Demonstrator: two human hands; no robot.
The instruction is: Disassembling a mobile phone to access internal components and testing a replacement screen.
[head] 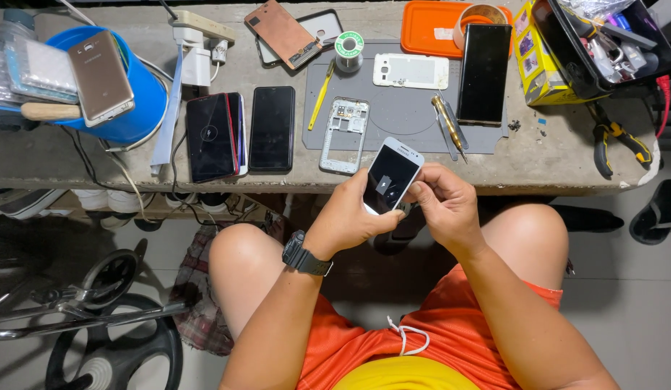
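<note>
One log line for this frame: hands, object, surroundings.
left hand: holds white phone | right hand: grips phone's lower edge | phone: dark screen, above lap | bench: phone frame, tweezers

A concrete bench [278,180] is covered with a grey work mat [400,115], on which a bare phone frame [344,135], a white back cover [410,71], a solder spool [348,48], a yellow pry tool [321,94], tweezers [448,126] and a large dark phone [483,72] are laid. Two dark phones [241,133] are set just beside the mat (the left one stacked on others). A blue bucket [133,108] is topped with a gold phone [100,76]. An orange tray [436,27], a black parts bin [603,47] and pliers [617,137] are placed at the far end.
</note>
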